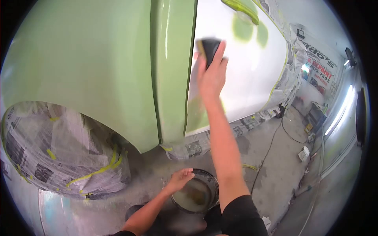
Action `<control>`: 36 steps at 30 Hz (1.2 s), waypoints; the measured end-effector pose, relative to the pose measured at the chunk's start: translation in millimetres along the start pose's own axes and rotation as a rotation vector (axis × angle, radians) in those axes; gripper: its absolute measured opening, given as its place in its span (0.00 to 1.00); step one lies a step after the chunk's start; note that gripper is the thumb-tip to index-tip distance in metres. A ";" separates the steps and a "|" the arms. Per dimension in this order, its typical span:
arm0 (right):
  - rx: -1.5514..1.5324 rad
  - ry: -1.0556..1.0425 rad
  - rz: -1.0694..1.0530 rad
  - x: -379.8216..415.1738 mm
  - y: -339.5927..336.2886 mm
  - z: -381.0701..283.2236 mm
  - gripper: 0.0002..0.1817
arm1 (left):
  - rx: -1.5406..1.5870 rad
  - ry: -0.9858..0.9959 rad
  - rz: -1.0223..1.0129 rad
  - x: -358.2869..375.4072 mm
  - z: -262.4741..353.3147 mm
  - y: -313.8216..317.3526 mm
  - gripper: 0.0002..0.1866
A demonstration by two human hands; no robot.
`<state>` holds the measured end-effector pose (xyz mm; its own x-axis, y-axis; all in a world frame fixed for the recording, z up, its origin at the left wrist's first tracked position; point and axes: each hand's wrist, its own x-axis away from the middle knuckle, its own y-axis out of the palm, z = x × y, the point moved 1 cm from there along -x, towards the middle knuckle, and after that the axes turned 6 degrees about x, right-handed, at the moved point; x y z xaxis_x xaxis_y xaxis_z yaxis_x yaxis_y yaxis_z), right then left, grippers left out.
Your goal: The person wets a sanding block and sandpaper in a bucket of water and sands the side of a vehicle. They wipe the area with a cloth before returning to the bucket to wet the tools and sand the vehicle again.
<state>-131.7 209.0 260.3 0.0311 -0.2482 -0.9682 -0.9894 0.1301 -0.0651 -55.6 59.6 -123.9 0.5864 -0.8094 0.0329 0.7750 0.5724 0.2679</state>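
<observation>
My right hand (pixel 213 76) grips a dark sanding block (pixel 210 50) with a yellowish edge, pressing it to the white-primed car door (pixel 256 78); hand and block are blurred by motion. Beside the door stand green body panels (pixel 106 70). Down low, my left hand (pixel 181 180) is at the near-left rim of a black bucket (pixel 217 187) of murky water, fingers curled together. Whether it pinches the rim or something small cannot be seen. A brownish shape (pixel 195 195) shows in the water.
A yellow-green door handle (pixel 240 8) is at the top. Newspaper and tape cover the wheel (pixel 67 153) and the sill (pixel 193 145). A dark cable (pixel 269 147) crosses the concrete floor at right. A lettered sign (pixel 319 63) hangs on the back wall.
</observation>
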 end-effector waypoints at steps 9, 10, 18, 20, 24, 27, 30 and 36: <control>-0.094 -0.016 0.011 -0.3 -1.3 0.7 0.45 | -0.010 0.023 0.006 7.2 7.3 -4.6 0.24; -0.110 -0.062 0.016 25.5 3.3 -2.6 0.45 | -0.045 -0.010 0.003 7.8 8.4 -4.5 0.24; -0.041 -0.038 0.047 -18.2 -3.2 -26.0 0.44 | -0.137 0.035 -0.037 10.4 5.3 0.9 0.26; -0.100 -0.096 0.089 5.7 4.0 -13.1 0.45 | -0.124 -0.008 -0.010 4.7 1.3 -5.2 0.26; -0.075 -0.138 0.108 30.8 11.1 6.2 0.46 | -0.038 -0.022 -0.004 -10.8 1.0 2.3 0.26; -0.043 -0.034 0.052 -17.7 -2.0 -12.7 0.46 | 0.024 0.017 -0.059 9.7 16.9 12.7 0.26; -0.053 -0.055 0.076 26.2 9.8 1.2 0.45 | -0.023 -0.079 -0.036 6.9 8.4 3.1 0.26; -0.059 -0.073 0.036 -2.3 -4.9 -10.1 0.43 | 0.042 0.068 -0.072 3.8 7.8 18.9 0.27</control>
<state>-128.3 199.2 265.2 0.0032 -0.1730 -0.9849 -0.9966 0.0804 -0.0173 -40.6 66.3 -111.1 0.5456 -0.8364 -0.0531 0.8059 0.5062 0.3072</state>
